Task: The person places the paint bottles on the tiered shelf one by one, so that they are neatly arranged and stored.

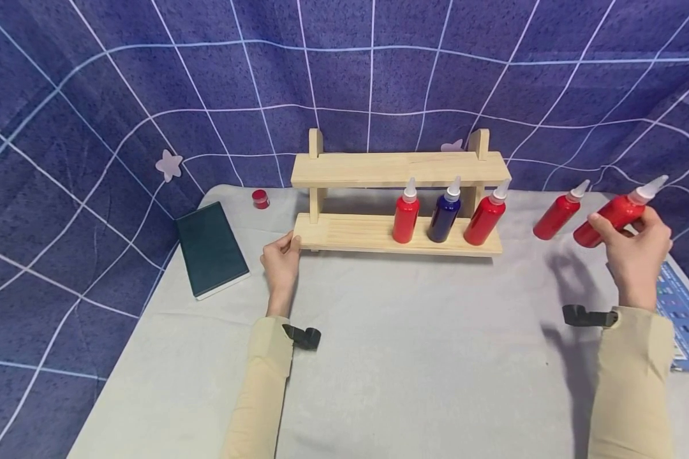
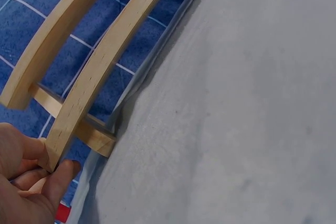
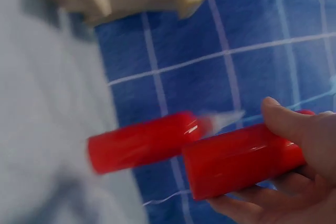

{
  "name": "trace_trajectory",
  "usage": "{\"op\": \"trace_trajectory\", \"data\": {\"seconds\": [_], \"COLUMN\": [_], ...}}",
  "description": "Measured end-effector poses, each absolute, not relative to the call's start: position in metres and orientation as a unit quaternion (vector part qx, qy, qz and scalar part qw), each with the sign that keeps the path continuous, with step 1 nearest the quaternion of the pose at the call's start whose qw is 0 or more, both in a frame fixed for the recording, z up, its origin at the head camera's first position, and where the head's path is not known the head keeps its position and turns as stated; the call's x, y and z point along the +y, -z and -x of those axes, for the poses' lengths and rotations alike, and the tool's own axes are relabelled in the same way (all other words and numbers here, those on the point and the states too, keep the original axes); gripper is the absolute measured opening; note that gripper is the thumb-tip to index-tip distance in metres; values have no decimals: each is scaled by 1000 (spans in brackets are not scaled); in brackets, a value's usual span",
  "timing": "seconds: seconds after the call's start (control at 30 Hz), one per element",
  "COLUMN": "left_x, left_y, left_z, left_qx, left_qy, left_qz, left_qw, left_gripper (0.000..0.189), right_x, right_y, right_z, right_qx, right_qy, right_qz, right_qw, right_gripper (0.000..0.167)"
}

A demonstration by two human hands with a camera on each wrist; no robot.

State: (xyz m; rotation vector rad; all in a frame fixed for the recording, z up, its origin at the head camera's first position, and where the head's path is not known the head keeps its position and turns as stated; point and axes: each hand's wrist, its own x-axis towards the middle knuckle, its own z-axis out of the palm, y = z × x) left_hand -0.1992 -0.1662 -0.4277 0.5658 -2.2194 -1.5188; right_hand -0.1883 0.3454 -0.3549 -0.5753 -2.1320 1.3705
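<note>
Steadying the rack (image 1: 367, 171) seems to be the job of the left hand (image 1: 280, 260), at the rack's 8 o'clock, its thumb and fingers pinching the end of the lower board (image 1: 350, 233). Out at 3 o'clock, the right hand (image 1: 637, 248) has its thumb and fingers curled round a red bottle (image 1: 620, 209), nozzle tipped toward 2 o'clock, and the base looks to be off the table (image 1: 413, 357). Between it and the rack is a spare bottle (image 1: 555, 218), also red, near the table's far edge. On the lower board's 3 o'clock half stand a first bottle (image 1: 405, 220), a blue bottle (image 1: 443, 217) and an end bottle (image 1: 485, 220).

The step in hand, I judge, is shifting bottles between rack and table; which way, I cannot tell. The next move likely calls for levelling the red bottle and keeping it off the spare bottle.
</note>
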Motion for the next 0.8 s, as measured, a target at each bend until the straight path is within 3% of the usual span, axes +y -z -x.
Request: {"op": "trace_trajectory", "data": {"seconds": [0.37,0.8], "left_x": [-166,-166], "left_y": [427,426], "left_z": [198,198], "left_qx": [-794,-791], "left_qy": [539,544], "left_qz": [-208,-208], "left_qw": [190,187], "left_gripper": [28,28], "right_x": [313,276], "right_y": [314,295], "right_z": [169,155], "right_qx": [-803,-795], "right_qy": [-508,-544], "right_qz": [165,90], "right_qw": [265,254], "right_gripper": [30,38]}}
